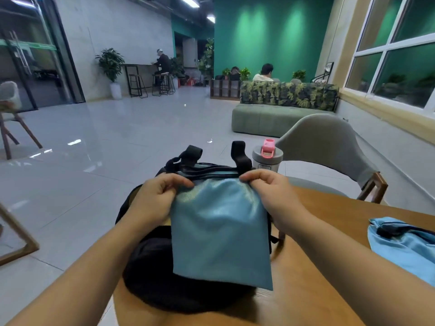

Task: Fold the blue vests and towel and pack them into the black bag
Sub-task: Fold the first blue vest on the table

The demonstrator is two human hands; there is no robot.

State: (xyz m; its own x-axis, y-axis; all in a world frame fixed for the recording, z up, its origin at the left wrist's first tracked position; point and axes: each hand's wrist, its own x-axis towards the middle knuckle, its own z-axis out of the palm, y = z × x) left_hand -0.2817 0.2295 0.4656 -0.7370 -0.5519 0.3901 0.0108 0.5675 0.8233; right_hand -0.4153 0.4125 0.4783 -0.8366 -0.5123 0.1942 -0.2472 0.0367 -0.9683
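Both hands, left hand (157, 194) and right hand (268, 189), are pinching the folded blue vest (220, 234) by its top corners above the black bag (150, 274); the limp, light cloth is likely best held at its corners.

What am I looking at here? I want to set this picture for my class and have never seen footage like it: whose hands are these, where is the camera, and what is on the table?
There is no machine: a person wears one camera on the head, looking down at their own arms. The left hand and right hand each pinch a top corner of a folded blue cloth, holding it over a black bag on a wooden table. Another blue garment lies at the right. A bottle with a pink lid stands behind the bag.
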